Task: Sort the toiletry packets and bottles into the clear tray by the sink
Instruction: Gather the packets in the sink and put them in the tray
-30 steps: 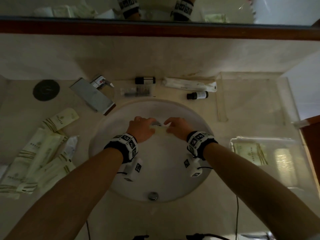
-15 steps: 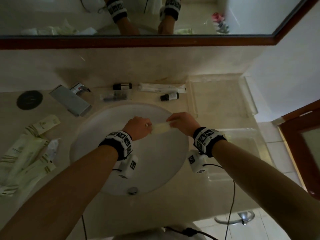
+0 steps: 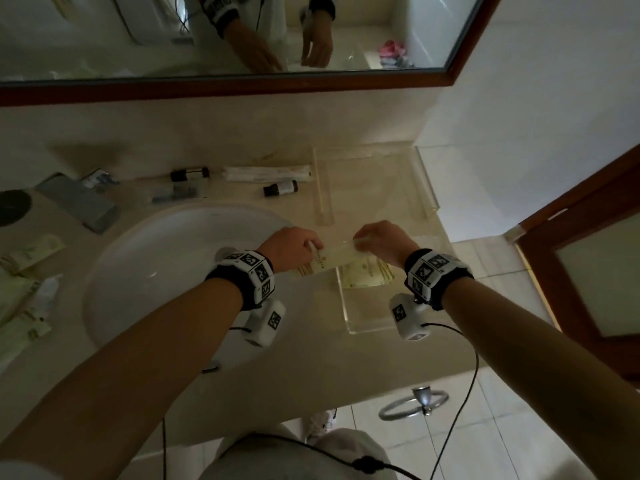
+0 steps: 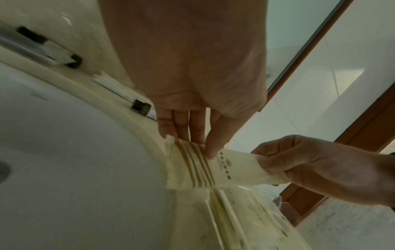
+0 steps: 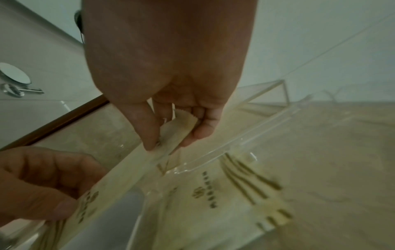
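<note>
Both hands are on one cream packet (image 3: 333, 258) with brown stripes, stretched out between them right over the near-left corner of the clear tray (image 3: 349, 318). The left hand (image 3: 290, 247) pinches the striped end between thumb and fingers, sitting just past the edge of the sink (image 3: 145, 271). The right hand (image 3: 382, 242) pinches the other, zigzag-cut end, thumb on one side and fingertips (image 5: 149, 143) on the other. So both are clamped on the same packet, and it's held up in the air, not resting on anything that I can see.

In the tray, just below the held one, there's already another packet (image 3: 367, 275) of the same look lying flat, logo and stripes up. It shows well in the right wrist view too, through the clear wall.

A second clear tray (image 3: 424, 183) sits further back against the wall. On the counter behind the sink are a small dark bottle (image 3: 280, 188) just left of that tray, a long white wrapped thing (image 3: 266, 173) beside it, another dark-capped bottle (image 3: 189, 174) and a clear bottle (image 3: 173, 194) lying near the tap (image 3: 78, 202).

Way over on the left of the counter is a pile of more cream packets (image 3: 24, 299), some overlapping. The mirror (image 3: 221, 36) above shows both hands reflected.
</note>
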### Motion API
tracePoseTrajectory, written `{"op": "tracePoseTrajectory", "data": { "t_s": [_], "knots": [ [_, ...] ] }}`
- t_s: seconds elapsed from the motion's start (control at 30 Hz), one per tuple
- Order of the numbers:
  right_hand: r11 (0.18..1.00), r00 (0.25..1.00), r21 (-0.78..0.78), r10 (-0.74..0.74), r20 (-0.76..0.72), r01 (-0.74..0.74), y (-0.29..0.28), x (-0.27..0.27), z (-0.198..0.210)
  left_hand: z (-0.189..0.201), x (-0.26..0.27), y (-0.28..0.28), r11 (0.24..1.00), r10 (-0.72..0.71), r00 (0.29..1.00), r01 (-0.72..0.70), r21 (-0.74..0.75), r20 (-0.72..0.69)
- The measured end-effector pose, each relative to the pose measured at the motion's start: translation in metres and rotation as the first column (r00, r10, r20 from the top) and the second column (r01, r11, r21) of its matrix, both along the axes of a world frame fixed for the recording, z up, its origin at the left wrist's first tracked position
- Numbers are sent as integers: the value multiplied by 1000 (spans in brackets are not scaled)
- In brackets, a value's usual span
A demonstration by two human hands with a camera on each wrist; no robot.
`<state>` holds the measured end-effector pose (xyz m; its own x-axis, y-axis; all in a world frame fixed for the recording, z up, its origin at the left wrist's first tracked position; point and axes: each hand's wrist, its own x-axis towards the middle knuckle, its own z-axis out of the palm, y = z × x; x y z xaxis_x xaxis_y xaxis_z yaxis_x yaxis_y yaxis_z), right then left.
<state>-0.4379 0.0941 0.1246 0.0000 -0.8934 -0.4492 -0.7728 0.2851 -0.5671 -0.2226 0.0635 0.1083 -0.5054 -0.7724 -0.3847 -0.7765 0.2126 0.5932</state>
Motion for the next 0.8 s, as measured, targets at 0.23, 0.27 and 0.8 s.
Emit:
{"op": "tracePoseTrajectory", "data": {
  "t_s": [0.23,0.27,0.8],
  "knots": [
    [995,995,42,-95,24,94,37,-62,0,2,-57,28,996,-77,996,78,34,-45],
    [994,995,52,-100,29,99,42,-69,1,1,-63,31,995,-92,995,93,36,-42],
    [989,1000,147,3,-1,-3,86,-99,-42,-19,-95,51,998,-19,1000,19,59,-10]
  ]
}}
